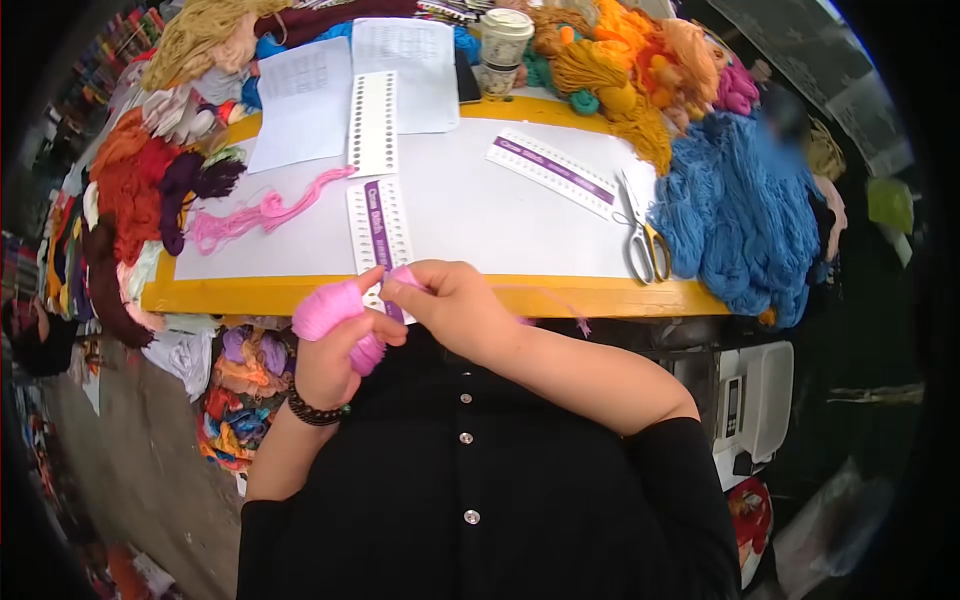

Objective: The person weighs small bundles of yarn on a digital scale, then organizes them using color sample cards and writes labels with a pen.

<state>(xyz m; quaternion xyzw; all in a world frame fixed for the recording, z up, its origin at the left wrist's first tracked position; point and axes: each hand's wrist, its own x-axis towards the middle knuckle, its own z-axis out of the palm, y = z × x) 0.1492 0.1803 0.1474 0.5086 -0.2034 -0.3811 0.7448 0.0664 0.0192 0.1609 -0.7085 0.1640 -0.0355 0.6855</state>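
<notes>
A skein of pink embroidery thread (328, 310) is looped around the fingers of my left hand (325, 368), at the table's front edge. My right hand (458, 305) pinches a fold of the same pink thread between thumb and fingers, close to the left fingertips. Loose pink strands trail to the right behind my right wrist. Partly behind my hands lies a white and purple thread card (375, 225) with holes along both sides. A second, plain white punched card (373, 125) overlaps its far end. Beside it stretches a loose pink thread bundle (270, 208).
Scissors (640, 240) and another purple-striped card (555, 170) lie on the right of the white tabletop (480, 230). Printed sheets (300, 100) and a paper cup (505, 45) stand at the back. Blue yarn (735, 210), orange yarn (600, 65) and red yarn (135, 190) crowd the edges.
</notes>
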